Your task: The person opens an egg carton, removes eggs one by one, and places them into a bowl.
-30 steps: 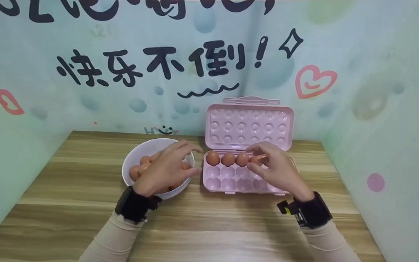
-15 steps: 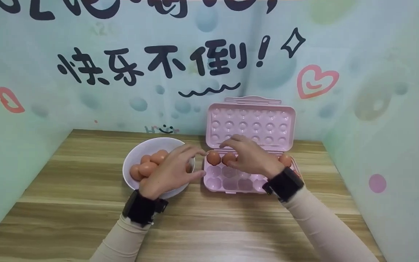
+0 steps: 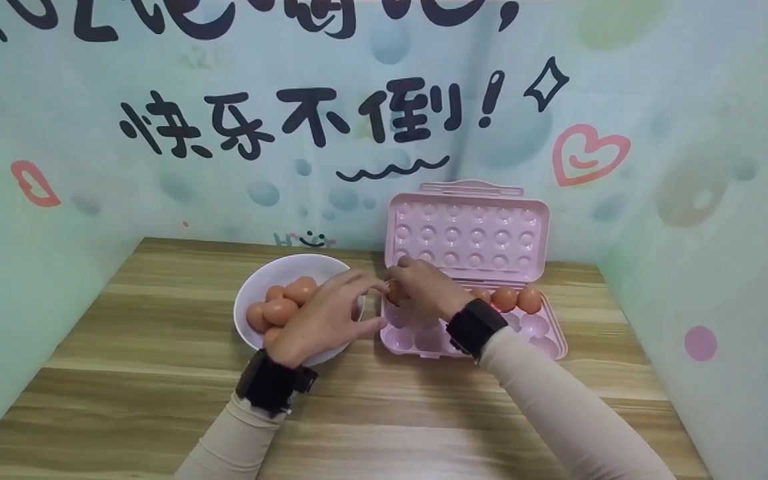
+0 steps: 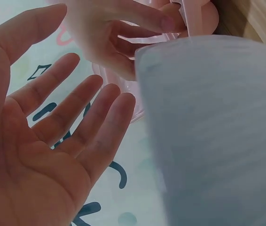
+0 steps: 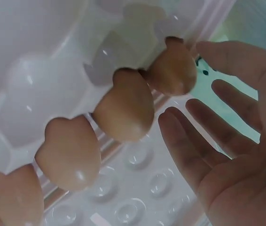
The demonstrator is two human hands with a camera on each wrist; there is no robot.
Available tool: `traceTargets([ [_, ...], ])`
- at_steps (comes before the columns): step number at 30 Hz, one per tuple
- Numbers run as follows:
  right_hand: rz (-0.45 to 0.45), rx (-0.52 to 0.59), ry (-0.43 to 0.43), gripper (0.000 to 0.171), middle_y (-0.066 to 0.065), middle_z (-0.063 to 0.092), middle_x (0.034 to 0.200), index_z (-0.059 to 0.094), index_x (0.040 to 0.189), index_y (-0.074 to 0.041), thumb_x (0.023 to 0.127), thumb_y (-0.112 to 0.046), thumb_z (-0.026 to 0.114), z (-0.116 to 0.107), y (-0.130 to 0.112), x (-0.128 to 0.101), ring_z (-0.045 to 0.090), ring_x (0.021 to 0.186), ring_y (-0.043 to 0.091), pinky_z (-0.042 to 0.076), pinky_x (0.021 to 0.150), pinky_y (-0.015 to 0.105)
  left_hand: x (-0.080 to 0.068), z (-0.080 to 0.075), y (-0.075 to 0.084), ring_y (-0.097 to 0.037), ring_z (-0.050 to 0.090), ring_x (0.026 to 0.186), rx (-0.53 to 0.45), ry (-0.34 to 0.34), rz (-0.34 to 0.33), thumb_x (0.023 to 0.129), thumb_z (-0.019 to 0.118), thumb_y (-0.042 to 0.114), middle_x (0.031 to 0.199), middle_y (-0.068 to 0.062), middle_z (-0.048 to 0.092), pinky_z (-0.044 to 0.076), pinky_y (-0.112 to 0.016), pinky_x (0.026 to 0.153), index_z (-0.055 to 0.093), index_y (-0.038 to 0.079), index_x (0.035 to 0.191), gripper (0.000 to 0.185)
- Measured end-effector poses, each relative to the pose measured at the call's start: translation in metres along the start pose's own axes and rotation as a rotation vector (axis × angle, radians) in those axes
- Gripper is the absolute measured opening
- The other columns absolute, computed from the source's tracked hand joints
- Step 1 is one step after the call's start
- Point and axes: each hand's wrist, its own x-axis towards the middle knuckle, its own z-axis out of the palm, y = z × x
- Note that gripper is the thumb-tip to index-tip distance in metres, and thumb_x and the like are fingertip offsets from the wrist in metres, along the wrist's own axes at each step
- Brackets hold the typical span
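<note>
Over the right side of a white bowl of brown eggs, my left hand hovers with its fingers apart. Its palm holds nothing in the left wrist view. My right hand reaches across the opened pink egg carton to its left end. There, the right wrist view shows thumb and fingers on either side of the end egg, very near it; whether they touch it is unclear. Brown eggs stand along the carton's back row, among them the rightmost egg. My right hand hides part of that row.
The carton's dimpled lid stands upright behind its base. Bowl and carton sit side by side on a wooden table. A printed cloth backdrop closes off the back and sides.
My right hand has moved left along the back row, from the right part to the left end egg. My left hand has stayed over the bowl. The view has shifted slightly.
</note>
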Motion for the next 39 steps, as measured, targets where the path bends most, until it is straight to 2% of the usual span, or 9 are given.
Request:
traceTargets([
  [4,-0.025,0.009,0.035,0.029,0.005,0.059,0.083,0.074,0.099,-0.007,0.076,0.006,0.086,0.010,0.000,0.003,0.055,0.076,0.021,0.049,0.063,0.032,-0.001,0.000,-0.001,-0.025,0.051,0.142,-0.011,0.008,0.007,0.094,0.081,0.029,0.142,-0.003,0.065,0.038,-0.048,0.120,0.070,0.019,0.132,0.040],
  [7,-0.024,0.015,0.064,0.028,0.004,0.057,0.081,0.074,0.096,-0.007,0.074,0.006,0.086,0.015,0.001,0.003,0.053,0.074,0.020,0.045,0.060,0.031,-0.001,0.000,-0.002,-0.023,0.052,0.139,-0.025,0.009,-0.001,0.094,0.081,0.029,0.141,-0.002,0.065,0.039,-0.047,0.118,0.071,0.020,0.131,0.039],
  [18,0.031,0.011,0.052,0.023,0.006,0.057,0.088,0.074,0.096,-0.005,0.080,0.011,0.075,0.015,0.000,0.006,0.056,0.074,0.020,0.048,0.062,0.031,0.000,-0.002,-0.001,-0.024,0.048,0.146,-0.031,-0.011,-0.029,0.095,0.081,0.030,0.142,0.001,0.065,0.036,-0.048,0.122,0.071,0.023,0.130,0.038],
  [27,-0.008,0.059,0.086,0.023,0.007,0.059,0.083,0.073,0.094,-0.004,0.082,0.015,0.073,0.022,0.002,0.009,0.054,0.072,0.019,0.043,0.059,0.027,0.000,0.000,-0.002,-0.023,0.053,0.140,-0.013,-0.008,-0.016,0.094,0.082,0.029,0.145,-0.002,0.063,0.040,-0.047,0.119,0.071,0.021,0.130,0.038],
  [31,-0.041,0.065,0.097,0.023,0.011,0.061,0.082,0.072,0.093,-0.003,0.080,0.016,0.073,0.022,0.003,0.006,0.052,0.071,0.019,0.041,0.059,0.027,-0.002,0.001,-0.002,-0.023,0.054,0.138,-0.019,0.012,0.002,0.094,0.082,0.028,0.140,-0.003,0.065,0.041,-0.047,0.117,0.071,0.019,0.129,0.038],
  [35,-0.053,0.056,0.125,0.023,0.013,0.064,0.088,0.072,0.096,-0.003,0.080,0.013,0.078,0.016,0.005,0.003,0.059,0.076,0.023,0.048,0.063,0.031,-0.002,0.001,-0.002,-0.024,0.064,0.115,-0.043,0.037,0.018,0.094,0.081,0.026,0.127,-0.002,0.066,0.049,-0.042,0.102,0.071,0.018,0.129,0.037],
  [39,-0.062,0.084,0.209,0.025,0.012,0.066,0.094,0.071,0.102,-0.003,0.082,0.004,0.086,0.004,0.006,-0.004,0.064,0.084,0.027,0.057,0.074,0.037,-0.001,0.001,-0.002,-0.025,0.065,0.091,-0.059,0.081,0.045,0.094,0.082,0.021,0.119,-0.001,0.064,0.053,-0.035,0.082,0.070,0.016,0.129,0.037],
])
